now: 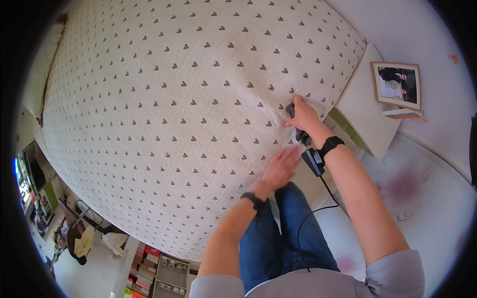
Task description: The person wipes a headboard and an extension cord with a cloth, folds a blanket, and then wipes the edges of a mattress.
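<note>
A white bed cover (193,111) printed with grey hearts spreads in front of me, slightly creased near its corner. At that corner my right hand (305,115) grips a dark bunched cloth (301,136), which shows between thumb and fingers and below the palm. What kind of cloth it is I cannot tell. My left hand (281,169), blurred, lies low over the cover's near edge with its fingers apart, holding nothing. Black bands circle both wrists. Beside the right wrist hangs a black box (313,162) with a cable (329,192).
A white bedside cabinet (367,97) with a green drawer front stands beyond the bed corner, bearing a framed photo (397,83). A floral-patterned white panel (410,186) is at right. Stacked boxes (143,272) and a shelf unit (171,272) stand at lower left, near a chair (76,238).
</note>
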{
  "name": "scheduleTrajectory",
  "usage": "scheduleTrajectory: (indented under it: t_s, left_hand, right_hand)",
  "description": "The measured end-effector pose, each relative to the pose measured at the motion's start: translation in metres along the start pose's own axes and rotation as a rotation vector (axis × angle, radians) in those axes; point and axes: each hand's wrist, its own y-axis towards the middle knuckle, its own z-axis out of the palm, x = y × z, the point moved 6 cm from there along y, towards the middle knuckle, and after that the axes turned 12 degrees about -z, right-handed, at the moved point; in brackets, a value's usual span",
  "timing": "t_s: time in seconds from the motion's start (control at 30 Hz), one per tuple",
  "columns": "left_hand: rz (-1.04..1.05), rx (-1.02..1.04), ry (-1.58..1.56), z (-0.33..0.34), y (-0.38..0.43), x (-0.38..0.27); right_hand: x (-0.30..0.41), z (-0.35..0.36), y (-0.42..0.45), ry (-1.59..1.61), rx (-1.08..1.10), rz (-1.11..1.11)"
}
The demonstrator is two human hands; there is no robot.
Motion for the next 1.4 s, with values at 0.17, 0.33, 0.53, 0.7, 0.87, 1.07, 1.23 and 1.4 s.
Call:
scheduleTrajectory:
  t_s: [0.17,0.33,0.53,0.7,0.87,1.07,1.23,1.4]
  left_hand:
    - [-0.355,-0.325,0.243,-0.051,-0.078,0.094]
    - [-0.648,-0.436,0.233,-0.064,-0.079,0.1]
    - [-0.572,-0.571,0.315,-0.129,0.032,0.118]
    - [-0.873,-0.852,0.414,-0.178,0.176,0.136]
    - [-0.488,-0.561,0.259,-0.13,0.374,-0.01]
    - [-0.337,-0.395,0.269,-0.111,0.407,-0.039]
    - [-0.273,-0.278,0.257,-0.097,0.465,-0.075]
    - [-0.212,-0.334,0.262,-0.101,0.478,-0.078]
  right_hand:
    - [0.01,-0.004,-0.003,-0.01,0.018,-0.022]
    - [-0.011,-0.003,0.001,-0.051,-0.024,-0.096]
    - [-0.012,-0.065,0.056,0.114,0.399,-0.279]
    - [-0.1,-0.216,0.135,0.098,-0.566,-0.232]
    - [-0.208,-0.255,0.171,0.065,-0.506,0.043]
    - [-0.33,-0.257,0.181,0.16,-0.36,0.251]
    - [-0.354,-0.271,0.211,0.728,-0.198,0.204]
    - [-0.336,-0.279,0.21,0.849,0.14,0.342]
